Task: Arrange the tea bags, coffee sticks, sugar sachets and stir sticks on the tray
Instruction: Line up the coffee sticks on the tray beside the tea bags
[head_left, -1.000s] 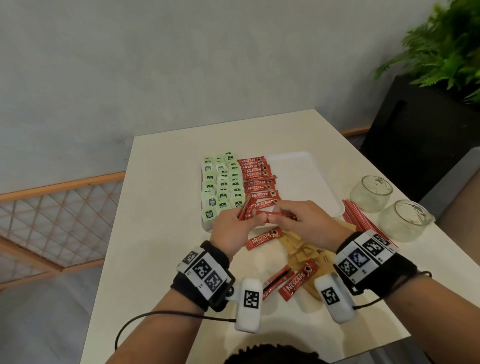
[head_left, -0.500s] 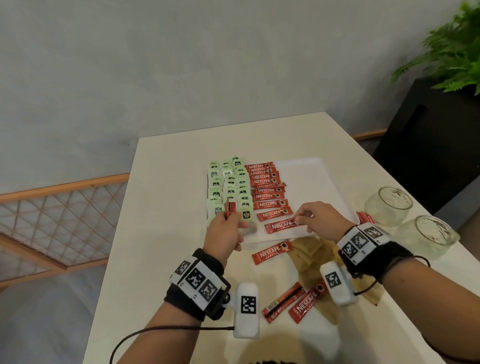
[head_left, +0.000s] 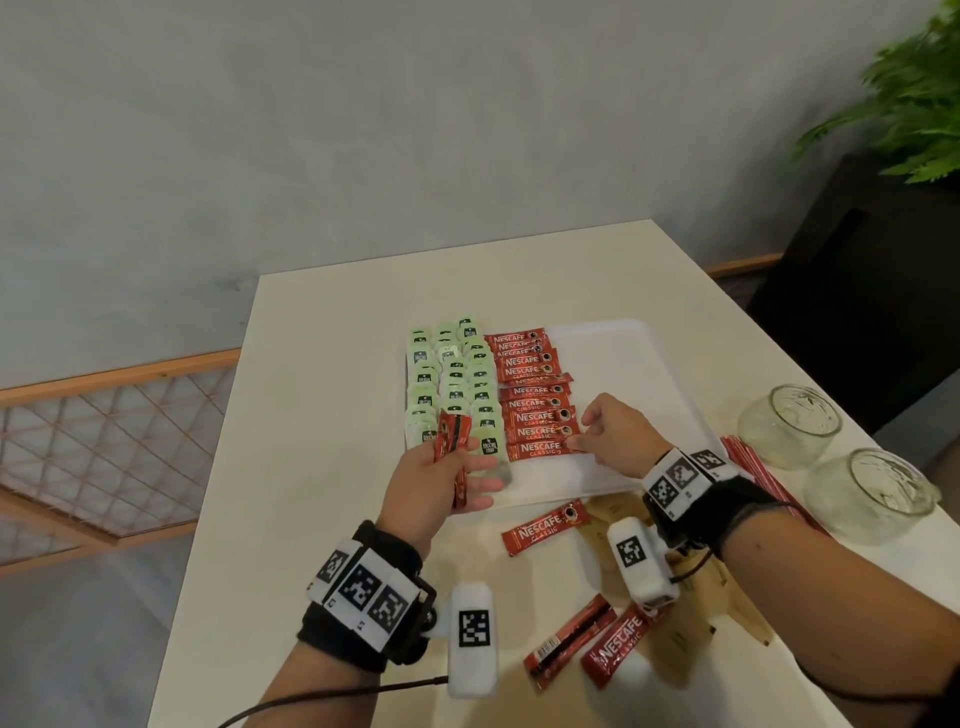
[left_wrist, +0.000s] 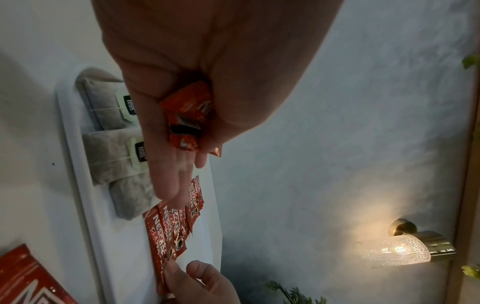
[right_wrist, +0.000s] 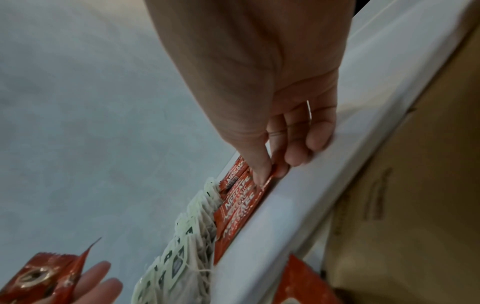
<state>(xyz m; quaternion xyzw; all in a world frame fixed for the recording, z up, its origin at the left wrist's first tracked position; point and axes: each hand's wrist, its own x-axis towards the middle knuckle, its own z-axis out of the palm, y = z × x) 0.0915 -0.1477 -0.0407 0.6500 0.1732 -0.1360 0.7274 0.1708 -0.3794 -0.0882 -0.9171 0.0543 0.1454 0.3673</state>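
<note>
While the left hand (head_left: 434, 480) is gripping a small bundle of red Nescafé coffee sticks (head_left: 453, 435) between thumb and curled fingers, the right hand (head_left: 615, 434) is pinching the right end of the nearest coffee stick (head_left: 537, 450) in the row on the white tray (head_left: 623, 364). That stick is lying flat at the near end of the column of coffee sticks (head_left: 532, 392), which is running away from the hands along the tray. Directly left of this column, and beyond the left hand, rows of pale green tea bags (head_left: 452, 379) are filling the left part of the tray, overlapping one another. To the right of the right hand, the tray surface is lying bare.

Between the two wrists, on the bench (head_left: 322, 364), a single coffee stick (head_left: 545, 527) is lying just outside the near tray edge. Nearer the person, two more coffee sticks (head_left: 589, 644) are lying side by side. Brown sugar sachets (head_left: 727, 597) are lying under and beside the right wrist. Red stir sticks (head_left: 753, 467) are lying in a bundle just right of the right wrist, and two glass jars (head_left: 831, 457) are standing beyond them.

In the left wrist view, the bundle (left_wrist: 187, 121) is sitting crumpled in the closed palm.
</note>
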